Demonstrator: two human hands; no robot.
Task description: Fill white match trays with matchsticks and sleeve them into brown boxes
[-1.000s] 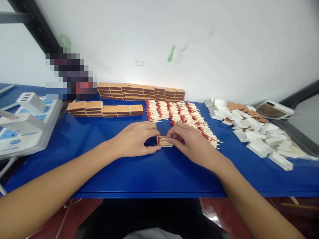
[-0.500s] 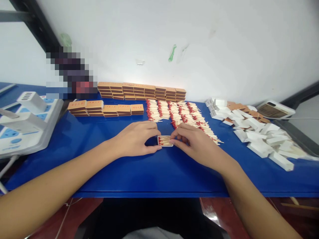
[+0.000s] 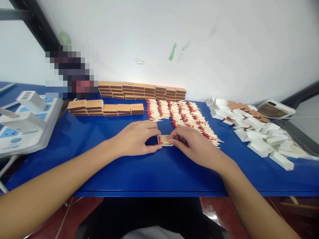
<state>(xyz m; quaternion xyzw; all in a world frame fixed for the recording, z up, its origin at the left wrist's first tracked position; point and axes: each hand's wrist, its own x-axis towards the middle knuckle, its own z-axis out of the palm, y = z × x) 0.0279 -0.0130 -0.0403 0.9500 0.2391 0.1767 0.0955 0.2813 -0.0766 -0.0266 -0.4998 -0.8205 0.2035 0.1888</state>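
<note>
A small white matchbox tray (image 3: 164,140) filled with red-tipped matches lies on the blue table (image 3: 159,172). My left hand (image 3: 136,137) pinches its left end between thumb and forefinger. My right hand (image 3: 193,142) rests its fingertips on the tray's right end and on the matches in it. Just behind my hands lie rows of loose red-tipped matches (image 3: 181,116).
Closed orange matchboxes stand in a row (image 3: 106,108) at the left and in a stacked wall (image 3: 142,91) along the back. A heap of empty white trays and orange sleeves (image 3: 254,131) lies at the right. A white power strip (image 3: 22,122) sits at the far left.
My right hand's fingers have shifted slightly over the tray's right end, pressing the matches in. The left hand and the tray have stayed in place.
</note>
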